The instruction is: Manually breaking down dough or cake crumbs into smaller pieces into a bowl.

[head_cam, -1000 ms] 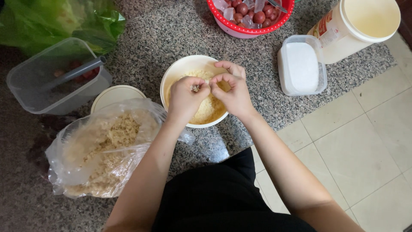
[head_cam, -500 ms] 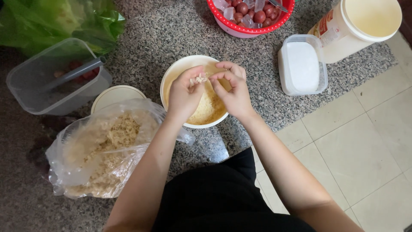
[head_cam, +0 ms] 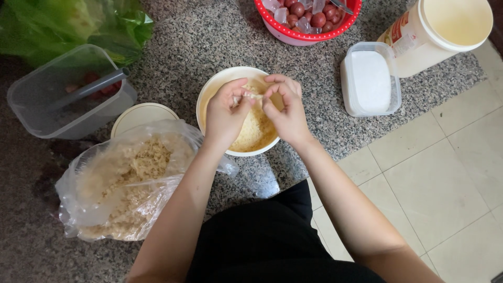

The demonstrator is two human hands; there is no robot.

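Head view. Both hands meet over the cream bowl (head_cam: 209,94), grips pinched together on one small pale lump of crumb (head_cam: 253,96). Left hand (head_cam: 225,116): thumb and fingertips closed on the lump's left side. Right hand (head_cam: 285,112): fingertips curled in, clamped on its right side. Lump held just above the yellow crumbs (head_cam: 257,131) that fill the bowl; whether it touches them, cannot tell.

Bowl stands on the speckled granite tabletop (head_cam: 209,36), at its near edge, mid-scene.

Left of the bowl, near side: clear plastic bag (head_cam: 126,183), open, full of coarse beige crumbs, touching the left forearm. Just beyond the bag: round cream lid (head_cam: 141,112), partly under the bag's edge.

Far left: clear rectangular tub (head_cam: 63,94) with a grey handle lying across it, red bits inside. Beyond that, a green plastic bag (head_cam: 78,21).

Far centre: red basket (head_cam: 309,34) holding small reddish round fruits.

Right of the bowl: clear lidded box (head_cam: 371,78) with white contents. Just beside it, far right: large cream bucket (head_cam: 445,31), open.

Tiled floor (head_cam: 450,173) on the near right.
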